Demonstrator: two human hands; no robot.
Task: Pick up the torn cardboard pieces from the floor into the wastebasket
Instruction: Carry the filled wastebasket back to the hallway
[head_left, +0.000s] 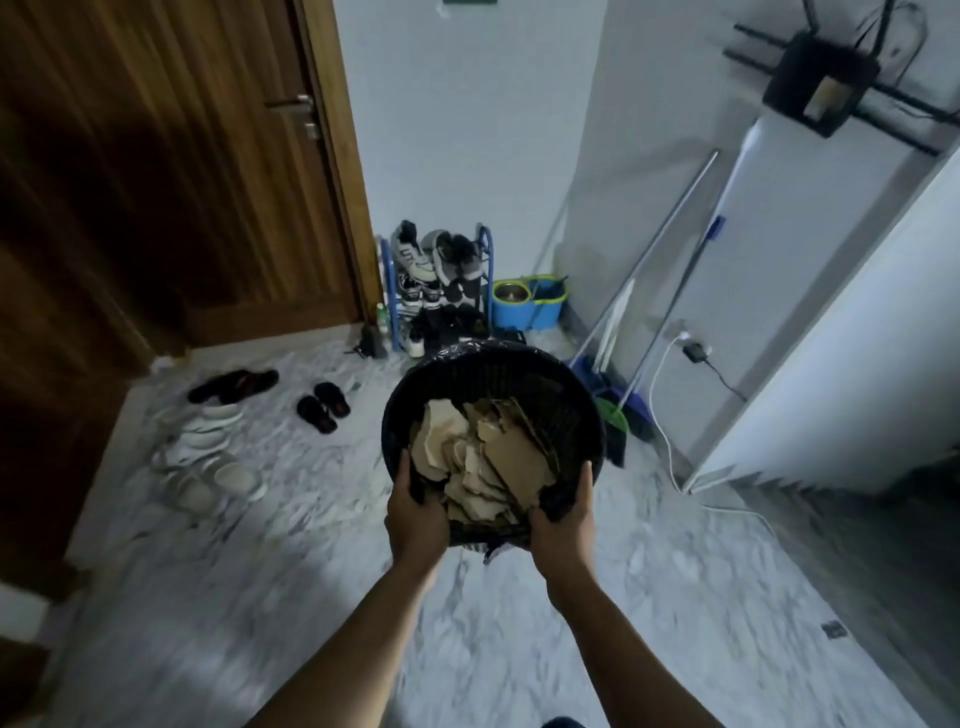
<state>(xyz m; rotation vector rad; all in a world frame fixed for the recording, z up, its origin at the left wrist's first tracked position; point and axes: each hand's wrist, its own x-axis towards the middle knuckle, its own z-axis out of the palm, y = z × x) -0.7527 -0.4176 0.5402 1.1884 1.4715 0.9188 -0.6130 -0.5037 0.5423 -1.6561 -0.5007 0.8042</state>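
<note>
A round black mesh wastebasket (498, 374) lined with a dark bag is held up off the floor, tilted toward me. Several torn brown cardboard pieces (488, 457) lie piled inside it. My left hand (415, 514) grips the near rim on the left, fingers curled over the edge. My right hand (563, 525) grips the near rim on the right. I see no cardboard on the marble floor (322, 571).
A wooden door (182, 171) stands at left. Slippers and sandals (218, 452) lie on the floor to the left. A shoe rack (441, 280) and blue mop bucket (530, 301) stand at the far wall. Brooms and mops (623, 400) lean at right, beside a white cable (670, 452).
</note>
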